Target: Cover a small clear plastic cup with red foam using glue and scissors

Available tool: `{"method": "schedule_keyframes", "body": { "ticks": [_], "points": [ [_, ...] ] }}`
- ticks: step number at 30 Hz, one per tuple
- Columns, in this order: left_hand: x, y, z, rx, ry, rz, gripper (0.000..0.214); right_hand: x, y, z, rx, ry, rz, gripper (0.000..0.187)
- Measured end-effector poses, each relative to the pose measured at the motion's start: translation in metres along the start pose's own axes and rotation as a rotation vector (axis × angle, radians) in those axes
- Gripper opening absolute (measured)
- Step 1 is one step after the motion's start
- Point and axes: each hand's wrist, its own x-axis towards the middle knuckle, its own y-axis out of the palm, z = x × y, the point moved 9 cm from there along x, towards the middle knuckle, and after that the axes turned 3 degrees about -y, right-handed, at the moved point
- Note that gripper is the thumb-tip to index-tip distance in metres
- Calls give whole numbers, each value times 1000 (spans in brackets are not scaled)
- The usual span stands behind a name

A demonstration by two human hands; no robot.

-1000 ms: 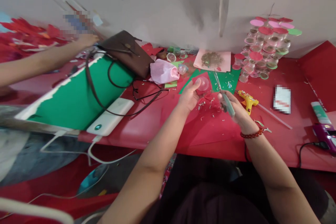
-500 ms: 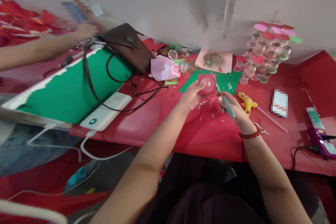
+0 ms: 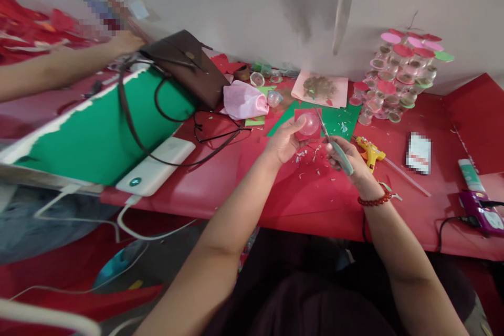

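Observation:
My left hand [image 3: 286, 140] grips a small clear plastic cup [image 3: 308, 124] together with a square of red paper [image 3: 300, 114] behind it, the thumb lying on the cup. In my right hand [image 3: 348, 158] is a pair of scissors [image 3: 340, 156] with pale green handles. Their blades point up and away, close along the right edge of the red paper. Under both hands, white and pink paper scraps [image 3: 309, 156] are scattered over a red sheet [image 3: 283, 189]. Behind the cup lies a green sheet [image 3: 283, 122].
A yellow glue gun [image 3: 369, 153] with a long glue stick lies right of my right hand. Stacked clear cups [image 3: 397, 81] with coloured discs stand at the back right. Left are a brown bag [image 3: 189, 65], glasses [image 3: 214, 136], a white power bank [image 3: 156, 168] and another person's arm [image 3: 59, 71].
The view has shifted slightly. The left hand has tilted the cup and paper a little, and the scissors stay beside the paper's right edge. The other person's arm has moved slightly.

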Motion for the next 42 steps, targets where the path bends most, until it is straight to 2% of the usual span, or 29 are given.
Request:
{"method": "schedule_keyframes", "body": {
  "ticks": [8,19,30,36,42],
  "points": [
    [0,-3,-5,12,19,0,37,-1,2,2,-21,-15,25,56],
    [-2,2,-8,24,20,-1,45,1,4,-2,6,-11,27,58],
    [2,-10,-12,33,65,-77,47,2,2,-1,-3,11,-16,63],
    [2,-9,-15,-9,87,-89,54,1,2,-2,-9,23,-40,65],
    [4,-11,-16,16,106,-91,50,2,0,-4,-28,12,-34,63]
  ]
}}
